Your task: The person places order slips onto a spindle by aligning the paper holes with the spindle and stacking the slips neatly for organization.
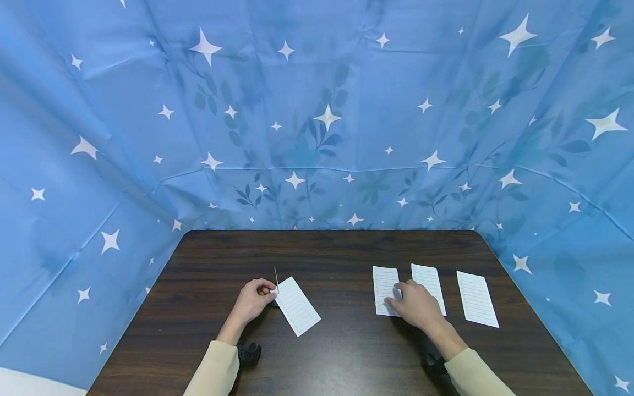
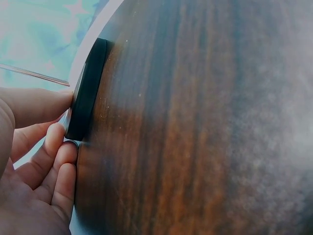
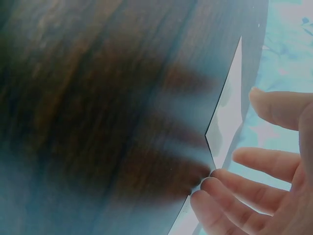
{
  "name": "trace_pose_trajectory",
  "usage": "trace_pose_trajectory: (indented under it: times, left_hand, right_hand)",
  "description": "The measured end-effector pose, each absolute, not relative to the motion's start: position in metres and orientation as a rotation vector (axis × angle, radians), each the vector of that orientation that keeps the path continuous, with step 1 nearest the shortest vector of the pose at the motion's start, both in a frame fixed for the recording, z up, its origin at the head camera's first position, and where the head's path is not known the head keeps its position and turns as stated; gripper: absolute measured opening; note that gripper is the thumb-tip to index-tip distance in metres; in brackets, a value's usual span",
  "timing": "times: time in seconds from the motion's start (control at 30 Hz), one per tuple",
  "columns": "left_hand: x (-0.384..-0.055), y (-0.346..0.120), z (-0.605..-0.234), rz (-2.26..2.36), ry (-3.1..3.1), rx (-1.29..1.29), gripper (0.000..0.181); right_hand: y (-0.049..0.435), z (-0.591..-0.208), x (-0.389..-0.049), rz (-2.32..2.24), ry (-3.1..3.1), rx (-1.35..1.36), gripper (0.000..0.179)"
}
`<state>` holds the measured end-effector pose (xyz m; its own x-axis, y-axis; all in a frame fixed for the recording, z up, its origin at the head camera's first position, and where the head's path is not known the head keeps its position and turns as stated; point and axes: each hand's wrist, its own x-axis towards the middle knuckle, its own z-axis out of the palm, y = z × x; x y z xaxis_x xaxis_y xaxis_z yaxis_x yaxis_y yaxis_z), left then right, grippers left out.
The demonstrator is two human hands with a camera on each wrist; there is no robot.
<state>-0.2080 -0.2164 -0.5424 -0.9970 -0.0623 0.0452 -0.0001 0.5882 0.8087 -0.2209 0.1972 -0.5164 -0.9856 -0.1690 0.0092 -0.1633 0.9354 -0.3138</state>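
Observation:
My left hand (image 1: 255, 300) is at a bill spike, a thin upright metal pin (image 1: 276, 278) on a round black base (image 2: 89, 93). Its thumb and curled fingers grip the base's edge, thumb tip on the upper face. A lined white paper slip (image 1: 298, 308) lies slanted with its upper corner at the pin. Over the left slip (image 1: 384, 291) of three more on the right, my right hand (image 1: 418, 305) reaches with relaxed, spread fingers. In the right wrist view, its fingertips (image 3: 217, 174) come right to a slip's edge (image 3: 227, 105), thumb apart.
The middle slip (image 1: 427, 280) is partly covered by the right hand. A third slip (image 1: 477, 300) lies farther right. All rest on a dark wood table (image 1: 342, 363), backed by a blue star-patterned curtain (image 1: 317, 148). Black wrist devices (image 1: 249, 353) sit near both cuffs.

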Motion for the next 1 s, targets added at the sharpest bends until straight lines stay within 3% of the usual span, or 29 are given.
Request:
trace_pose_trajectory:
  times: [0.63, 1.0]
  left_hand:
    - [-0.2083, -0.2165, -0.5457, -1.391, -2.714, 0.023, 0.008]
    - [-0.2076, -0.2183, -0.5458, -1.36, -2.722, -0.006, 0.008]
  right_hand:
    - [0.1982, -0.5232, -0.2196, -0.392, 3.062, -0.321, 0.062]
    - [0.1942, -0.5247, -0.2207, -0.385, 3.032, -0.293, 0.055]
